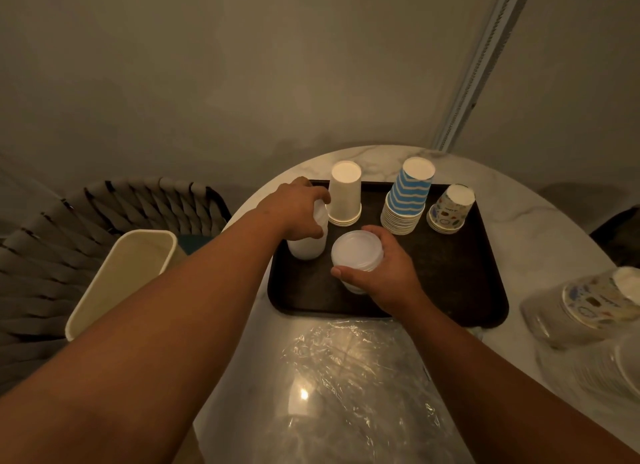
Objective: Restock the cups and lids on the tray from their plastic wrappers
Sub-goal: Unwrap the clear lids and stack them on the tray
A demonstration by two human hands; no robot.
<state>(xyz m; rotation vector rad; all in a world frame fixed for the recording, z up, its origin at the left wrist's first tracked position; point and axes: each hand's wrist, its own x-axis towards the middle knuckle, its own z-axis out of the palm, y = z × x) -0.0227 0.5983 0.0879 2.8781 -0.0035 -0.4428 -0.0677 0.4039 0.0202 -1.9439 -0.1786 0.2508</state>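
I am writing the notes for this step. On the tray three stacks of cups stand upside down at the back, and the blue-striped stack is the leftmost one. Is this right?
Not quite. In the head view the blue-striped stack stands in the middle, between the plain white stack on the left and the patterned stack on the right. The rest holds: all three stand upside down at the back of the tray.

Looks like a café or office break corner — dim, plain wall behind. Round marble-look table [540,228] w/ a dark serving tray [450,290] of upturned paper cup stacks [408,200], woven chair [69,242] at left, cream bin [117,283] beside it — disposable-cup supplies, not a workshop or lab.
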